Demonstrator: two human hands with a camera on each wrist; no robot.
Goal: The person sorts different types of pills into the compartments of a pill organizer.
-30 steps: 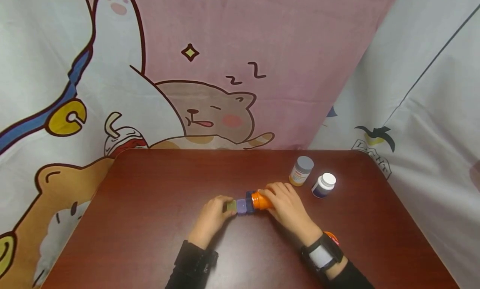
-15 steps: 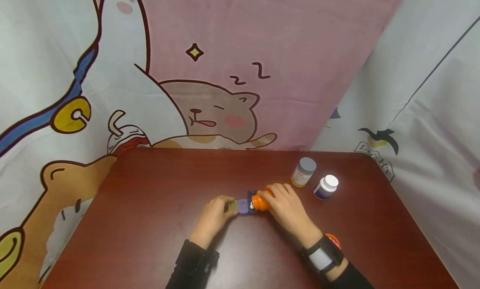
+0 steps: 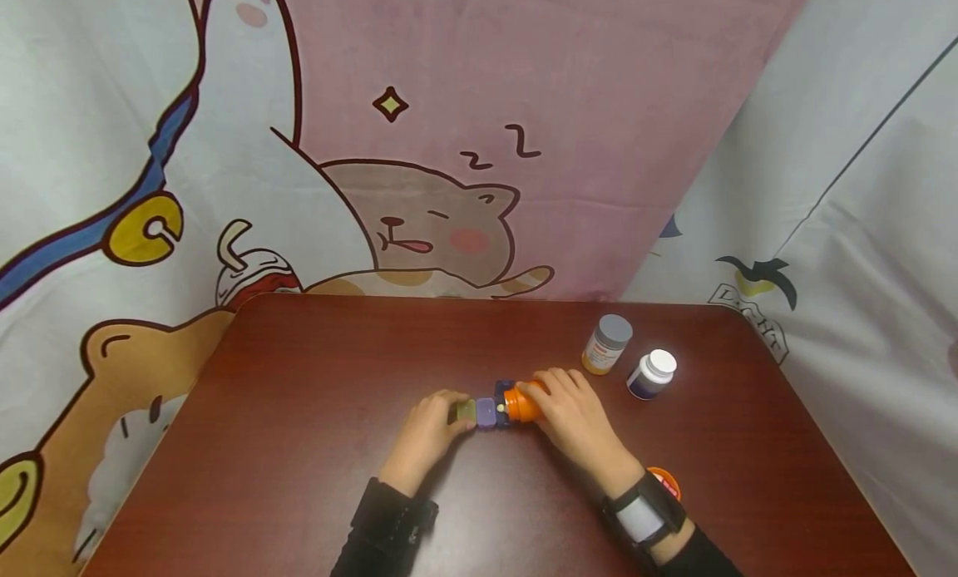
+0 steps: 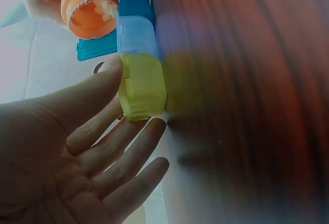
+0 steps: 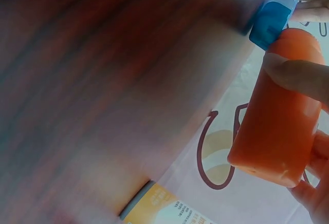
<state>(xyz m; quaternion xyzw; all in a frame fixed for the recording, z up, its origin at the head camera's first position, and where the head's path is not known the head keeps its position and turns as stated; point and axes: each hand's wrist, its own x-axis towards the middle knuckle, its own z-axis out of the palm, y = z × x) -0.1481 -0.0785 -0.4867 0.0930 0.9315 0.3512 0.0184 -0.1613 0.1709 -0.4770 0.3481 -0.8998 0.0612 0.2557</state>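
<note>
My left hand [image 3: 422,440] pinches the green end of a small pill organizer [image 3: 486,412] between thumb and fingers. Its sections run green, lilac and dark blue, and in the left wrist view the blue section's lid [image 4: 97,48] is flipped up. An orange pill bottle [image 3: 521,404], uncapped and tipped on its side, is gripped by my right hand [image 3: 576,419]. The bottle's mouth lies at the blue section. Pale tablets [image 4: 105,9] show inside the mouth in the left wrist view. What the blue section holds is hard to tell.
Behind my right hand stand a grey-lidded bottle [image 3: 607,344] and a white-capped bottle [image 3: 652,374]. An orange cap [image 3: 664,482] lies beside my right wrist. The brown table [image 3: 337,352] ends at a patterned cloth [image 3: 584,145].
Pale tablets have come into sight at the bottle's mouth by the blue section. Both hands keep their grips almost in place; the head view has shifted slightly.
</note>
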